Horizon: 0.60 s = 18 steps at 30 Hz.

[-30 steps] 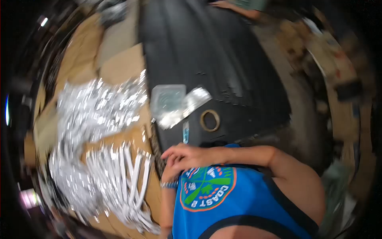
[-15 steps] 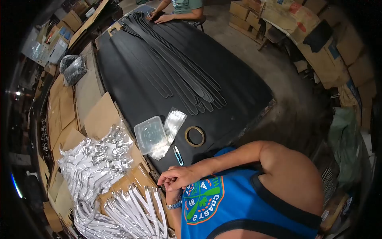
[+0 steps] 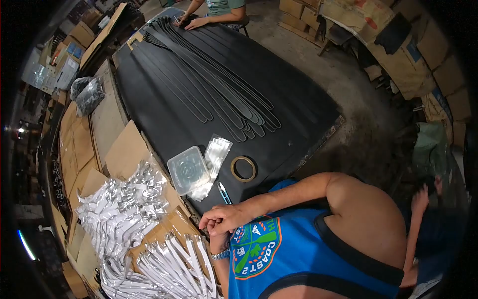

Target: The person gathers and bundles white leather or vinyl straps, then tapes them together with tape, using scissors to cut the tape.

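My right hand lies across my left hand and wrist at the table's near edge. Its fingers are loosely bent and somewhat apart, with nothing visible in them. My left hand is mostly hidden underneath, so its fingers cannot be made out; a metal watch is on that wrist. Just beyond the hands lie blue-handled thread snips. Farther off are a roll of tape, a clear plastic tub and small clear plastic bags. White straps with metal ends lie to the left.
Long dark straps fan across the black table. Bagged white straps rest on cardboard at left. A co-worker's hands are at the far end. Another person's arm shows at right. Cardboard boxes stand behind.
The view has shifted slightly. Another person's arm has come into sight at the lower right. My hands keep the same pose, right over left.
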{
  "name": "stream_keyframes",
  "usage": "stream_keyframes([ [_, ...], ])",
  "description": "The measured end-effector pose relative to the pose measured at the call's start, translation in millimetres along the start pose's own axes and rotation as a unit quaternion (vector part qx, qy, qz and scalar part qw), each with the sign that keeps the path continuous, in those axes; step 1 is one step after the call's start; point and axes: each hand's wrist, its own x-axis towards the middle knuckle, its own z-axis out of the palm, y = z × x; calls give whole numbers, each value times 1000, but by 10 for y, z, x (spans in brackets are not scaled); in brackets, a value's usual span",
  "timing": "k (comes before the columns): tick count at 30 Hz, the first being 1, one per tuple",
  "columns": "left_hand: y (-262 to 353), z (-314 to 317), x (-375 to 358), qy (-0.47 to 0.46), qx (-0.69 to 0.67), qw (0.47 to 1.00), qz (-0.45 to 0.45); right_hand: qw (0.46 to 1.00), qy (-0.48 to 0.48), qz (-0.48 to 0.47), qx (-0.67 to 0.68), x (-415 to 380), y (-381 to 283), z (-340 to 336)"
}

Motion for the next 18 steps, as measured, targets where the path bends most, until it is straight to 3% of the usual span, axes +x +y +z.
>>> stream_keyframes([
  [18, 22, -1, 39, -23, -9, 1000, 1, 998, -38, 50, 6, 22, 17, -14],
])
